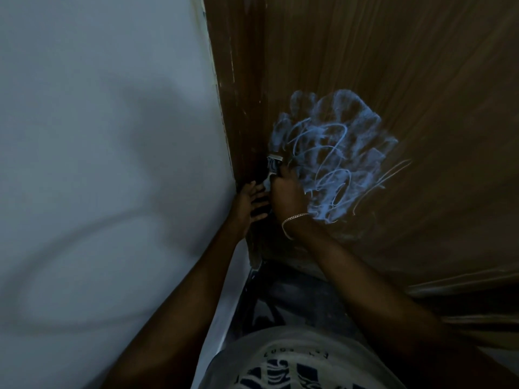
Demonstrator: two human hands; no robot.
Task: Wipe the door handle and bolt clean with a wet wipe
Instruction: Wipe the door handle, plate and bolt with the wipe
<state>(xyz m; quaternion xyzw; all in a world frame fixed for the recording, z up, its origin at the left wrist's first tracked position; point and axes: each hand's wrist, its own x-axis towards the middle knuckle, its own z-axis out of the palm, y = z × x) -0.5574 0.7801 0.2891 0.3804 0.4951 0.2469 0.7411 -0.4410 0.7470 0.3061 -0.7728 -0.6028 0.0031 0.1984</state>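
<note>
A brown wooden door (393, 66) with vertical grain fills the upper right. On it sits a wide patch of pale blue chalk scribble (331, 153), smudged and crossed with looping lines; a few thin pale scratches (390, 175) trail off to its right. The dark door frame (238, 108) runs down beside a plain white wall (98, 136), which carries soft shadows. A thin bracelet (292, 220) shows mid-frame. At the bottom edge is a white shirt (295, 360) with dark print.
</note>
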